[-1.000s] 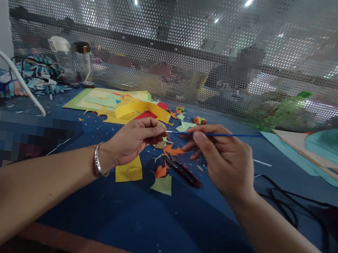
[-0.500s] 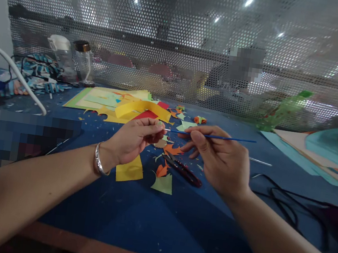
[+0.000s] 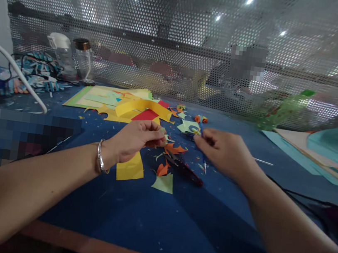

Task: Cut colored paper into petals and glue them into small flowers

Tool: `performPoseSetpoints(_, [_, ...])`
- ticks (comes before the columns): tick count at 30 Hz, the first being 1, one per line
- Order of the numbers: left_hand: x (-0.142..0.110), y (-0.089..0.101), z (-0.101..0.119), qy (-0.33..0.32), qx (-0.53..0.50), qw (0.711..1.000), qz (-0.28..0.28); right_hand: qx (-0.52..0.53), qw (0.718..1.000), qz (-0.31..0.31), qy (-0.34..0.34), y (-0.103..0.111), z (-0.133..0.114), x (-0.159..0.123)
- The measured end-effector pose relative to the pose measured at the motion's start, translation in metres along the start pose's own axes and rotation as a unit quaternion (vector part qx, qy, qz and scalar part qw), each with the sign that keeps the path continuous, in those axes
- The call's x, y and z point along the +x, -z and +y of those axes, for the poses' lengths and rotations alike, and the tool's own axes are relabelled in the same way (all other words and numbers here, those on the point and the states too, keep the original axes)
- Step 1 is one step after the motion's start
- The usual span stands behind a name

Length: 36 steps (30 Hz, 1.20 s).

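A blue rod [image 3: 201, 127] is gripped by the right hand [image 3: 226, 153]. The left hand [image 3: 136, 138] is pinched closed; any held item cannot be discerned.

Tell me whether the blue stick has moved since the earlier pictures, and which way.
Yes. Against the dark red snips, the blue stick in the right hand has swung from level to steep, its pale tip moving rightward and down the view.
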<state>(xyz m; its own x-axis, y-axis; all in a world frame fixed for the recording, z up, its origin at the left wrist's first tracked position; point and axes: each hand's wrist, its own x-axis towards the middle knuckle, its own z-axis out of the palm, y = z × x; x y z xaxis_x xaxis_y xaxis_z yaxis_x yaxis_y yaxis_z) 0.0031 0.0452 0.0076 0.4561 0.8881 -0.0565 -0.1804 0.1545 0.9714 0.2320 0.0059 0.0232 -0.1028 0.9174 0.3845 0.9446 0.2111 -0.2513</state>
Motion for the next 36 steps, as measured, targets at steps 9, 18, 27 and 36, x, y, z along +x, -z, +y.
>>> performPoseSetpoints(9, [-0.010,-0.009,0.000,-0.034,0.112,0.992,-0.057,-0.032,0.994,-0.103,-0.030,-0.014,-0.004,-0.002])
performPoseSetpoints(18, [-0.015,-0.017,0.001,-0.023,0.155,0.985,-0.067,0.201,0.973,-0.008,0.111,-0.008,-0.033,-0.016])
performPoseSetpoints(27, [-0.013,-0.013,-0.004,-0.046,0.187,0.978,-0.079,0.169,0.976,-0.003,0.139,-0.006,-0.037,-0.017])
performPoseSetpoints(36, [-0.013,-0.005,-0.002,-0.111,0.352,0.923,-0.114,0.195,0.975,-0.029,0.102,-0.008,-0.036,-0.015])
